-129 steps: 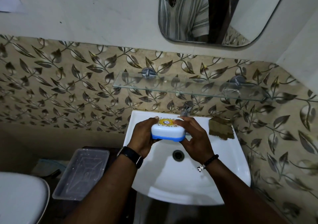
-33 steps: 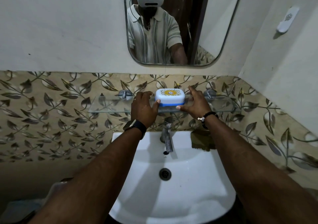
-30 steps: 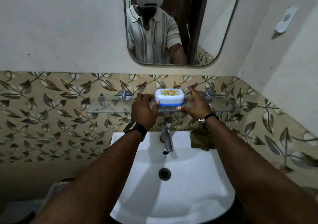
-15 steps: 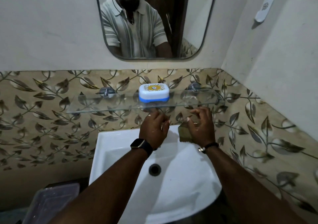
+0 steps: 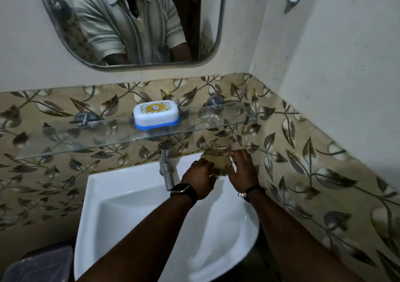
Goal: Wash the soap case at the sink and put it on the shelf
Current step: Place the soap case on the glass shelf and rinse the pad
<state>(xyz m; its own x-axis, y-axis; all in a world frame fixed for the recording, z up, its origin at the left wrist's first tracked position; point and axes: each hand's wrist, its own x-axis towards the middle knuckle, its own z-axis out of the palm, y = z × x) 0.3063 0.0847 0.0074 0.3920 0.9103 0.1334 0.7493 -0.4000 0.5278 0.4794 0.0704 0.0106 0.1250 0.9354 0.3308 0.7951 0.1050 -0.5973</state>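
Note:
The soap case (image 5: pixel 155 115), white lid with a yellow emblem over a blue base, rests closed on the glass shelf (image 5: pixel 65 145) above the sink (image 5: pixel 121 208), with neither hand touching it. Below the shelf, at the sink's back right corner, my left hand (image 5: pixel 200 180) and my right hand (image 5: pixel 243 170) both grip a brownish scrub pad (image 5: pixel 218 161) between them. A dark watch sits on the left wrist, a beaded band on the right.
A chrome tap (image 5: pixel 165 164) stands just left of my hands. A mirror (image 5: pixel 129 21) hangs above the shelf, showing a striped shirt. A clear plastic tub (image 5: pixel 36 264) sits low at the left. The side wall runs close on the right.
Both hands let go of the soap case on the shelf and came down to the sink's back right corner, where they took hold of the scrub pad.

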